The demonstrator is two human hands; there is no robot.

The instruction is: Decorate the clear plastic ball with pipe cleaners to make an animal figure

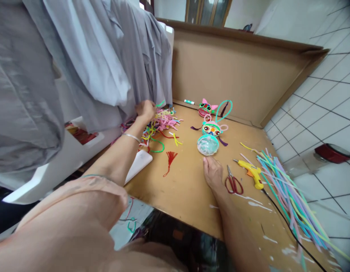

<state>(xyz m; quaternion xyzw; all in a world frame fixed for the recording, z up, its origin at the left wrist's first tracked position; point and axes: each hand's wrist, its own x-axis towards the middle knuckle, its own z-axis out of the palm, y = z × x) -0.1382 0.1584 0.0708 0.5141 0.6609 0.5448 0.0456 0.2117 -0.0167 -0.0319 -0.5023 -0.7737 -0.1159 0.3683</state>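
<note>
My left hand (146, 109) reaches into a heap of short coloured pipe cleaners (166, 121) at the back left, beside hanging grey cloth. Its fingers point away and are mostly hidden; a green pipe cleaner (160, 103) sticks out beside them. Resting on the table, my right hand (213, 172) has its fingers curled, with nothing visible in them. Just beyond it lies a round turquoise-rimmed piece (208, 145) with a whitish, shiny inside. Touching that piece is an animal-face ornament (212, 129) with pink ears, big eyes, dark tassels and a turquoise loop.
A second animal face (206, 108) and a glue stick (189, 102) lie near the cardboard wall (217, 71). Red-handled scissors (234, 184), a yellow glue gun (252, 173) with a cord, and long pipe cleaners (290, 204) are on the right. A red tassel (170, 160) lies mid-table.
</note>
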